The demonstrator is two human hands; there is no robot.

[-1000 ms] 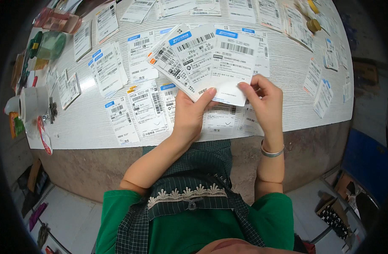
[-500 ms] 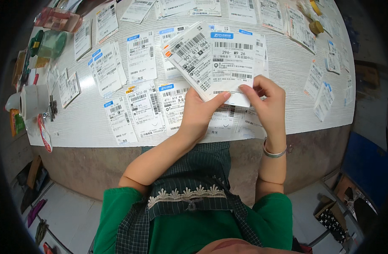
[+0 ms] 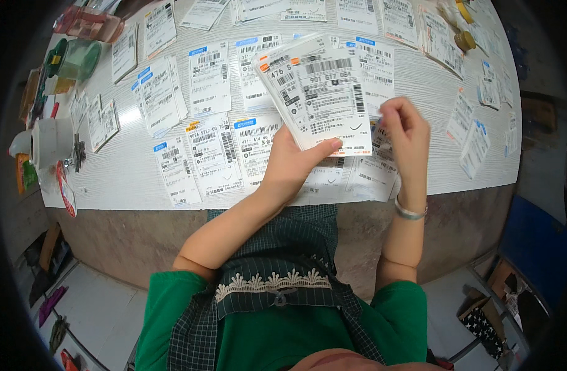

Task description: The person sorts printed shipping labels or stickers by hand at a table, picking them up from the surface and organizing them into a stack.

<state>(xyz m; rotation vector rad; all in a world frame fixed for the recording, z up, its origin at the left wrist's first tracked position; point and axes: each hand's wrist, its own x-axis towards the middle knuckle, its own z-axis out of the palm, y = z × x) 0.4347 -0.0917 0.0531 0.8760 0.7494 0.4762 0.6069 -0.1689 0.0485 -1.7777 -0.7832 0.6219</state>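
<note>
My left hand is closed on a fanned stack of white shipping labels, thumb across the lower edge of the front one. Orange marks show at the stack's upper left. Just right of the stack is my right hand, raised over the table with fingers curled together and nothing visible in them. Partly behind the stack, a blue-headed shipping label lies on the table. Below and left of the stack are more laid-out labels, among them one with a blue header and one with a yellow mark.
The pale wood-grain table carries several label piles, including a pile at the left and another at the far right. A green-tinted container, pink-tinted container and white tape roll line the left edge.
The blue-headed label has left the front of the stack and now lies on the table behind it. My right hand has come away to the right; an orange-marked label now faces up.
</note>
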